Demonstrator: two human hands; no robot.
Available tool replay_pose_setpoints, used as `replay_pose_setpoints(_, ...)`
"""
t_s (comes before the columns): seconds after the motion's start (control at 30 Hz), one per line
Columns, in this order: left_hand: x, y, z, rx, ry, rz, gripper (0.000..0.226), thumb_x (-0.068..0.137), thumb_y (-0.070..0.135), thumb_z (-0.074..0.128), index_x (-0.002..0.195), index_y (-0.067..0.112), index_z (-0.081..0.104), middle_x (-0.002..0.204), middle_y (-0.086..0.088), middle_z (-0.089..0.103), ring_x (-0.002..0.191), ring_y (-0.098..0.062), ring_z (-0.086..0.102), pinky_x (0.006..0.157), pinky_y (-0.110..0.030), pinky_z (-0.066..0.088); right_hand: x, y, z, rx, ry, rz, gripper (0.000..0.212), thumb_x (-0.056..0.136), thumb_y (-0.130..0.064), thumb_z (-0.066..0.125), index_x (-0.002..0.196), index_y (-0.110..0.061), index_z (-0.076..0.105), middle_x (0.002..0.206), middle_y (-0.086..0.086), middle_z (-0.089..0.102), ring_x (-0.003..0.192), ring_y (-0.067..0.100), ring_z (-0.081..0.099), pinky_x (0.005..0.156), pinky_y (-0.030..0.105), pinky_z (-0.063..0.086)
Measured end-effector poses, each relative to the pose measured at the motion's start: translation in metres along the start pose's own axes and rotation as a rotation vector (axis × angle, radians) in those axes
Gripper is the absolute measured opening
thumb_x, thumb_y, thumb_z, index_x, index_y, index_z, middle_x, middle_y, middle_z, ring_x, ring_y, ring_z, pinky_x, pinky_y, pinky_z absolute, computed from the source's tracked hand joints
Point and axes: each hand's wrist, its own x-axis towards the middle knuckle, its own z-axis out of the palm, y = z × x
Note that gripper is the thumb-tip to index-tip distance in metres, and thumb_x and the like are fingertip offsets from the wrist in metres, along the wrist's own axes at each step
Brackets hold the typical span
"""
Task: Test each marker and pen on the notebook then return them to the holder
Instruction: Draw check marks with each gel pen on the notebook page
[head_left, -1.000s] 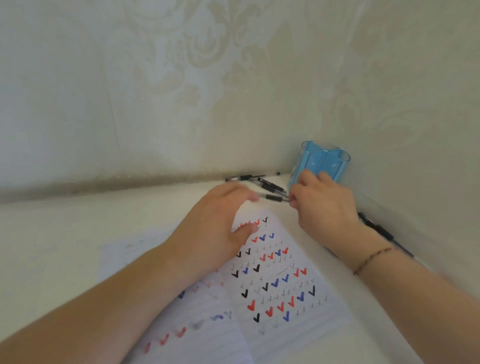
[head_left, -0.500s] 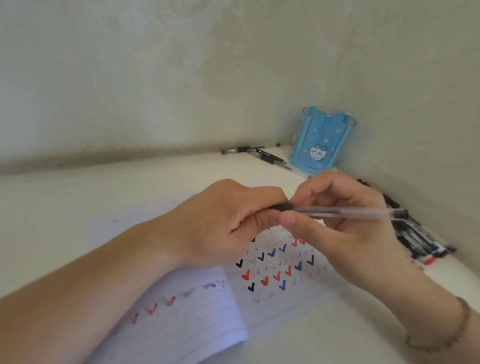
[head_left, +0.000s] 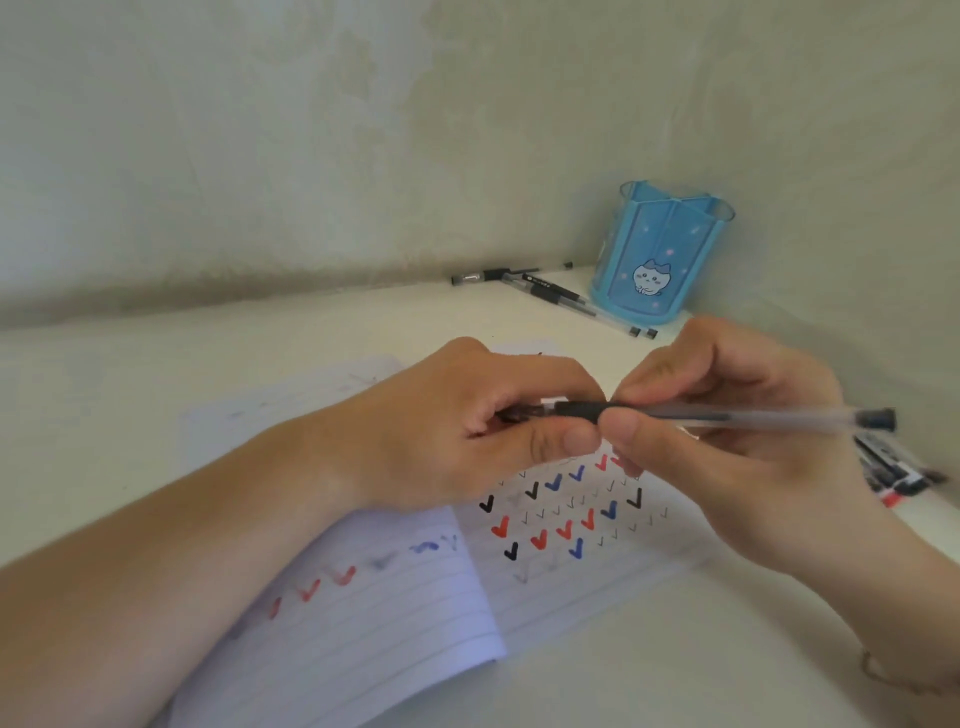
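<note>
right now the person holds a clear gel pen level above the open notebook, its black end plug pointing off to the right. the right hand pinches the pen at its dark rubber grip, thumb under and fingers curled over the barrel. the left hand is curled round the tip end, thumb pressed up beside the right thumb; what looks like the cap sits inside those fingers, though whether it is on or off cannot be told.

judging by its build, the pen should be light and stiff, with a slick plastic barrel, so the rubber grip is the sure place to hold; the cap likely needs a straight pull along the axis, not a bend, since the thin barrel could flex or crack.

the notebook's page carries rows of red, blue and black ticks, so much testing looks done. the blue pen holder stands in the corner against the wall, with black pens lying on the table just to its left and more pens heaped by the wall behind the right hand.
</note>
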Motion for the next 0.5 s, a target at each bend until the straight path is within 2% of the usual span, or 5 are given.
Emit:
replay_pose_setpoints(0.1, -0.003, -0.006, -0.004, -0.029, -0.018, -0.115, 0.023, 0.095, 0.039, 0.040, 0.104, 0.029, 0.058, 0.053, 0.000, 0.040, 0.051, -0.014, 0.036, 0.052, -0.025, 0.031, 0.000, -0.001, -0.002, 0.314, 0.076, 0.061, 0.015, 0.062, -0.010, 0.063, 0.061, -0.021, 0.053, 0.047, 0.000, 0.055, 0.038, 0.026, 0.046, 0.045, 0.028, 0.037)
replay_pose_setpoints(0.2, -0.001, -0.011, -0.006, -0.169, 0.130, -0.236, 0.030, 0.087, 0.016, 0.032, 0.099, 0.022, 0.059, 0.061, 0.007, 0.043, 0.060, -0.009, 0.040, 0.060, -0.021, 0.037, -0.005, -0.007, 0.002, 0.562, -0.085, 0.173, 0.009, 0.060, -0.009, 0.062, 0.068, -0.011, 0.063, 0.047, 0.012, 0.056, 0.038, 0.029, 0.048, 0.043, 0.029, 0.038)
replay_pose_setpoints(0.3, 0.002, -0.017, -0.001, 0.016, 0.187, -0.241, 0.025, 0.094, 0.019, 0.034, 0.104, 0.027, 0.055, 0.069, -0.006, 0.052, 0.065, -0.020, 0.047, 0.064, -0.037, 0.043, -0.012, -0.007, 0.016, 0.393, -0.252, 0.300, 0.016, 0.072, -0.019, 0.074, 0.067, -0.006, 0.066, 0.051, 0.014, 0.065, 0.041, 0.024, 0.055, 0.043, 0.024, 0.043)
replay_pose_setpoints(0.4, 0.001, -0.021, 0.000, 0.170, 0.144, -0.204, 0.025, 0.097, 0.025, 0.044, 0.120, 0.029, 0.052, 0.077, 0.013, 0.056, 0.071, -0.006, 0.052, 0.068, -0.024, 0.041, -0.016, -0.004, 0.026, 0.199, -0.203, 0.416, 0.033, 0.071, -0.019, 0.078, 0.057, -0.001, 0.054, 0.045, 0.007, 0.062, 0.035, 0.018, 0.050, 0.037, 0.024, 0.036)
replay_pose_setpoints(0.5, 0.001, -0.019, 0.000, 0.179, 0.121, -0.226, 0.029, 0.096, 0.022, 0.054, 0.123, 0.032, 0.052, 0.087, 0.019, 0.060, 0.077, -0.006, 0.058, 0.073, -0.021, 0.043, -0.015, -0.003, 0.030, 0.085, -0.160, 0.414, 0.038, 0.070, -0.019, 0.076, 0.054, 0.000, 0.047, 0.048, 0.014, 0.060, 0.041, 0.034, 0.052, 0.039, 0.041, 0.034)
